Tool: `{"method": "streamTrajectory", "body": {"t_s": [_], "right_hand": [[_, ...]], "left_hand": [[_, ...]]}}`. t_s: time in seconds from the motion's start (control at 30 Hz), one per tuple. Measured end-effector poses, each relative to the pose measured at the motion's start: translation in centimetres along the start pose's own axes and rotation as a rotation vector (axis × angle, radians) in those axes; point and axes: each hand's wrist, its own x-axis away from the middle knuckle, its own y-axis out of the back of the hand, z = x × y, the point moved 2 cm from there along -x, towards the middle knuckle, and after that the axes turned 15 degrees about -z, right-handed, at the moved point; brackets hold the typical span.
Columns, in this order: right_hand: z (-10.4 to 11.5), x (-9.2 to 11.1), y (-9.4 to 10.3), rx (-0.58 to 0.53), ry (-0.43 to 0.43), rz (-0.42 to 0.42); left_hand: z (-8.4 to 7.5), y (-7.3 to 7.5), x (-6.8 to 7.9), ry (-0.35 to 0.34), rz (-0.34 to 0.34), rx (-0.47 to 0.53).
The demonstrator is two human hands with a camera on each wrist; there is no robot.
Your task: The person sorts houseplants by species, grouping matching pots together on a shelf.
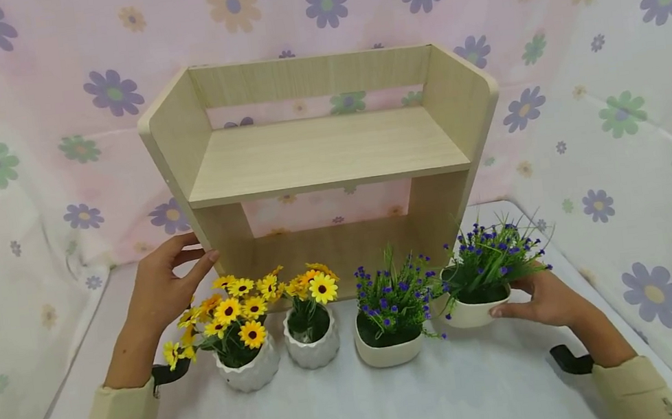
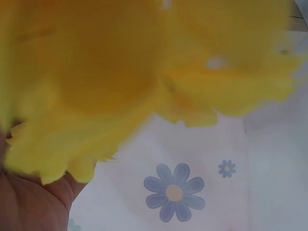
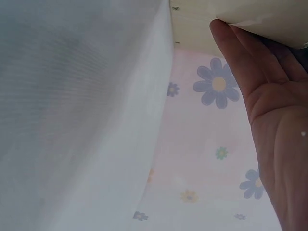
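Note:
A two-tier light wood shelf [image 1: 323, 152] stands in the middle of the head view. My left hand [image 1: 161, 285] holds its left side panel, thumb on the front edge and fingers along the outer side. In the left wrist view, blurred yellow petals [image 2: 96, 120] cover most of that hand. At the right, my right hand [image 1: 542, 300] grips a white pot of purple flowers [image 1: 478, 311], thumb on the near rim. The right wrist view shows its fingers [image 3: 245, 62] against the pale pot, which is raised off the table.
Three more pots stand in front of the shelf: a white pot with yellow sunflowers [image 1: 249, 371], a smaller sunflower pot [image 1: 313, 350] and another purple-flowered pot [image 1: 389, 352]. A white cloth [image 1: 458, 403] covers the table. Flower-printed curtains [image 1: 288, 7] surround it.

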Motion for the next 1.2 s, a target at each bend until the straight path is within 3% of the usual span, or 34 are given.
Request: {"method": "streamTrajectory", "body": {"t_s": [0.37, 0.77, 1.0, 1.2], "right_hand": [[0.6, -0.3, 1.2, -0.223, 0.074, -0.033], [2.5, -1.1, 2.5, -0.397, 0.14, -0.061], [4.2, -1.4, 2.9, -0.52, 0.173, -0.12], [5.9, -1.7, 3.4, -0.534, 0.184, -0.154]], "left_hand": [[-0.1, -0.1, -0.2, -0.036, -0.015, 0.013], [0.2, -0.1, -0.3, 0.003, 0.005, 0.021], [0.3, -0.1, -0.3, 0.026, 0.009, 0.006], [0.2, -0.1, -0.2, 0.041, 0.021, 0.001]]}}
